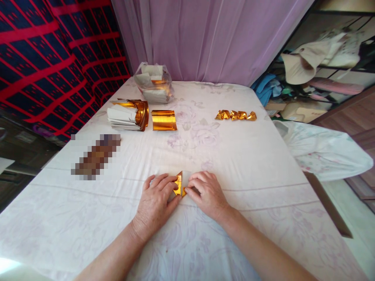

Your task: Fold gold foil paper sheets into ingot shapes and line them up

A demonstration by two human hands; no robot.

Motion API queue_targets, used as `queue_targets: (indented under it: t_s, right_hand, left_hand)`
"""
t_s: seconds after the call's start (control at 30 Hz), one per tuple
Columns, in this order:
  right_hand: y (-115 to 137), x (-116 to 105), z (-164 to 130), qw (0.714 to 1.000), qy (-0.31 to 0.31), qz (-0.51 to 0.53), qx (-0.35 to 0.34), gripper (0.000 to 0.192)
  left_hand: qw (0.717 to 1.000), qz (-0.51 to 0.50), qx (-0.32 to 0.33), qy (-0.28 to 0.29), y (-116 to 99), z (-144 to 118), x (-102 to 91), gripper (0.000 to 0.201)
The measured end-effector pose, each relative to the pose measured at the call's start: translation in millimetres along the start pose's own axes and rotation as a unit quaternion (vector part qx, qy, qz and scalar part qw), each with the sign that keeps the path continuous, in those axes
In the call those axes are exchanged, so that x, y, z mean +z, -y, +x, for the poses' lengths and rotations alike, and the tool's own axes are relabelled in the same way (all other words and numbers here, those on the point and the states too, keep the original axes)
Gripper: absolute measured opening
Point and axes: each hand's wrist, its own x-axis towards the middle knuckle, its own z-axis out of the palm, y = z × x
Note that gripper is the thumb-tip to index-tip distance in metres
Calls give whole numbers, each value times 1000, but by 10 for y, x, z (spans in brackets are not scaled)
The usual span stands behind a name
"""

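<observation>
Both my hands rest on the white flowered tablecloth (234,156) near the front middle. Between them lies a small piece of gold foil paper (179,184), partly folded, with its white back showing at the top. My left hand (155,201) presses on its left side, fingertips on the gold. My right hand (206,193) pinches its right edge with thumb and fingers. Most of the paper is hidden under the fingers.
At the back left lie a stack of gold and white sheets (127,114) and a single gold sheet (163,120). A clear plastic bag of sheets (154,82) stands behind them. A row of several folded gold pieces (236,115) sits at the back right. A blurred patch (95,156) lies left.
</observation>
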Motion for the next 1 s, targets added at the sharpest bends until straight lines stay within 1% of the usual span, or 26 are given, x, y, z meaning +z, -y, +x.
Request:
queue_targets:
  t_s: [0.3, 0.43, 0.57, 0.67, 1.0]
  right_hand:
    - [34, -13, 17, 1000, 4, -9, 1, 14]
    - [30, -9, 15, 1000, 7, -22, -1, 14]
    - [22, 3, 13, 999, 12, -32, -3, 14]
    - [22, 12, 13, 1000, 4, -26, -3, 15]
    - [40, 13, 19, 1000, 2, -26, 6, 16]
  left_hand:
    - [1000, -5, 1, 2, -1, 12, -7, 13]
    - [1000, 2, -2, -9, -19, 33, -7, 16]
    - [1000, 5, -9, -17, -28, 47, 8, 14]
    - [1000, 3, -9, -21, -26, 51, 18, 13]
    - [1000, -1, -23, -19, -66, 63, 11, 11]
